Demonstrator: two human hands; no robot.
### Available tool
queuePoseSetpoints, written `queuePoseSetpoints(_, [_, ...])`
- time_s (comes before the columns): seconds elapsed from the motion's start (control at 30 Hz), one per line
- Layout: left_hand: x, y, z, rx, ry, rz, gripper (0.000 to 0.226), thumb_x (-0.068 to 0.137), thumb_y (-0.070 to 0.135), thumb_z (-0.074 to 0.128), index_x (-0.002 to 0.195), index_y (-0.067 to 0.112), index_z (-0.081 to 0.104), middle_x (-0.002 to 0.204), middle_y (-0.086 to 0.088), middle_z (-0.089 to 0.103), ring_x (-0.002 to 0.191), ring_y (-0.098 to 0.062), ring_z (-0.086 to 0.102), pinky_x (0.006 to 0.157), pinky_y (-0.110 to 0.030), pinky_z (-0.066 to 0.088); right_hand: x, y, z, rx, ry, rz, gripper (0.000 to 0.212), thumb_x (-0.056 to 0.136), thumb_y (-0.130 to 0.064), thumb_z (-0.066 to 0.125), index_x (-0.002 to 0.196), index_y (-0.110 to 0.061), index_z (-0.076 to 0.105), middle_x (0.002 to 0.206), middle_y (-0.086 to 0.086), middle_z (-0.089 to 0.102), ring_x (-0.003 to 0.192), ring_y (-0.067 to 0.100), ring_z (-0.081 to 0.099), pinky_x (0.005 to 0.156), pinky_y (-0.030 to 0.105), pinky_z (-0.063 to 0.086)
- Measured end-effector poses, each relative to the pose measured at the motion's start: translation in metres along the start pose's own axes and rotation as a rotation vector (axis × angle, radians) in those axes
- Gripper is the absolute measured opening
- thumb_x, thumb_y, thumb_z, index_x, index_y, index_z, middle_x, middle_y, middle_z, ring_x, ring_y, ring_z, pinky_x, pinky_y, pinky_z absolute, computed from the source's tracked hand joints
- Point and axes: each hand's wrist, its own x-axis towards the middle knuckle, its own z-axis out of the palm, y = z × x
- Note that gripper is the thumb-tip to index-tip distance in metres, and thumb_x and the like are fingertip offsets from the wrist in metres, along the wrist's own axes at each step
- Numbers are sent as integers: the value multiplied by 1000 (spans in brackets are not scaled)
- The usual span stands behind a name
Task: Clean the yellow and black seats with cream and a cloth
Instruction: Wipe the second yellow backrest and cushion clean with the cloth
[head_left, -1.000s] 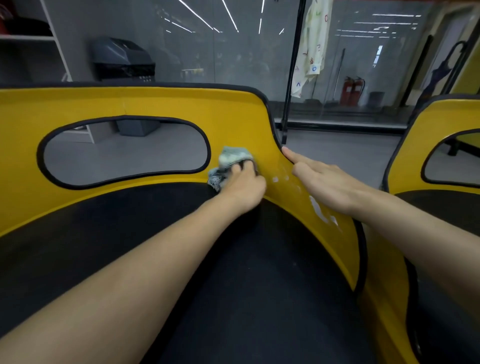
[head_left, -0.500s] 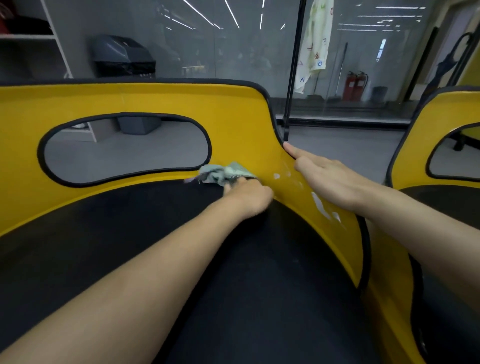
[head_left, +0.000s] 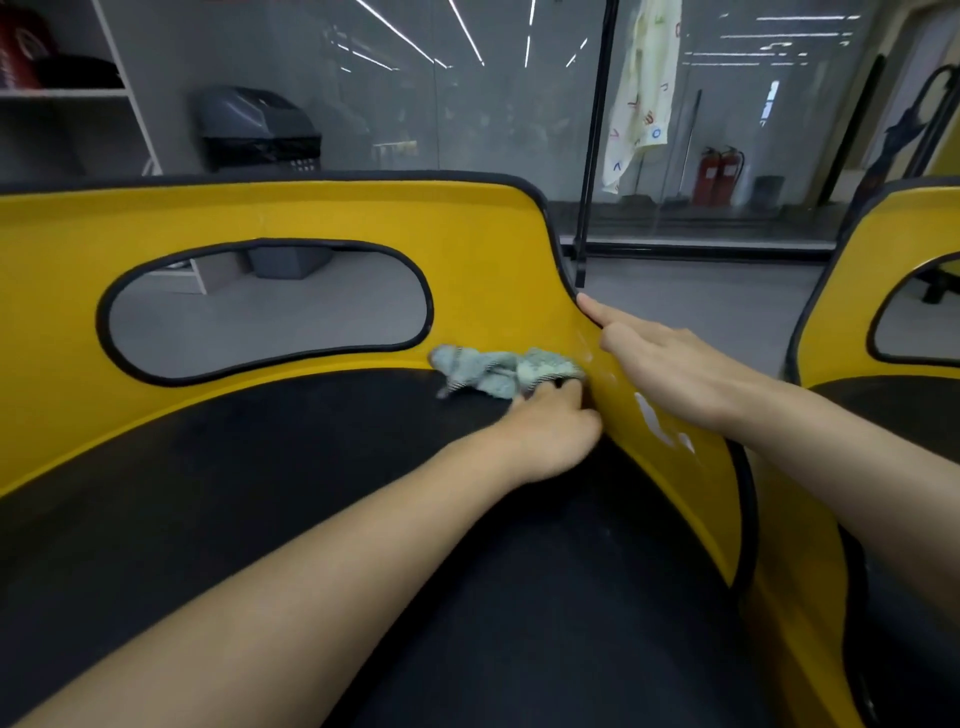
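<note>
The head view looks down at a big yellow seat (head_left: 291, 218) with a black cushion (head_left: 311, 467) in the middle. The left hand (head_left: 550, 431) is low in the far right corner, where the yellow back meets the black cushion. Its fingers are curled shut on a pale green cloth (head_left: 498, 371). The cloth is bunched up and lies along the line between yellow and black, spreading out to the left of the hand.

The right hand (head_left: 675, 369) is open and flat. It rests on the yellow side wall, just right of the cloth, with one finger pointing up along the black edge. It holds nothing.

White blobs of cream (head_left: 657, 421) sit on the yellow side wall, near the right wrist. They are not rubbed in yet. There may be some thin smears close to the cloth too, but that spot is blurry, so I cannot be sure.

So the job looks part done. The corner is being wiped now. The cream on the side wall has yet to be wiped. A second yellow seat (head_left: 883, 249) stands on the right, and I see no cream on it, so it may need cleaning as well.
</note>
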Motion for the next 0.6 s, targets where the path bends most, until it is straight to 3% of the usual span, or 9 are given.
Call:
queuePoseSetpoints(0.07, [-8, 7, 8, -104, 8, 88, 34, 96, 23, 38, 128, 13, 43, 137, -17, 40, 135, -40, 33, 110, -50, 30, -1, 0, 0, 2, 1, 1, 51, 101, -39, 19, 152, -46, 17, 157, -25, 17, 145, 4, 17, 109, 21, 14])
queuePoseSetpoints(0.17, [-18, 14, 15, -137, 0, 236, 44, 92, 24, 39, 135, 18, 42, 130, -14, 42, 130, -33, 39, 110, -47, 32, -2, 0, 0, 1, 2, 14, 51, 100, -40, 19, 151, -48, 18, 156, -27, 18, 145, 6, 17, 112, 26, 16])
queuePoseSetpoints(0.27, [-8, 10, 9, -111, 19, 164, 47, 93, 21, 40, 139, 12, 39, 142, -20, 39, 136, -34, 35, 112, -41, 31, -1, -2, -1, -1, -8, 18, 50, 101, -41, 19, 151, -48, 18, 156, -26, 18, 146, 7, 17, 115, 28, 15])
queuePoseSetpoints(0.4, [7, -14, -10, 36, 129, 71, 61, 100, 25, 39, 156, 15, 15, 155, -14, 25, 144, -32, 25, 115, -41, 26, -3, -5, -3, 0, -9, 23, 48, 104, -41, 15, 152, -45, 17, 158, -21, 19, 145, 6, 19, 113, 26, 15])
queuePoseSetpoints(0.5, [-7, -12, -1, 261, 4, 179, 53, 100, 33, 39, 150, 19, 28, 146, -18, 35, 140, -35, 26, 112, -41, 26, -5, -4, -3, 2, -10, 16, 48, 104, -41, 12, 152, -44, 17, 158, -20, 20, 145, 7, 21, 114, 26, 15])
queuePoseSetpoints(0.6, [-17, -12, 7, 302, -72, 231, 44, 102, 44, 35, 139, 18, 41, 136, -15, 43, 136, -30, 26, 113, -39, 19, -6, -6, -2, 24, -11, 23, 49, 104, -41, 12, 152, -44, 18, 157, -19, 22, 145, 7, 21, 113, 27, 15])
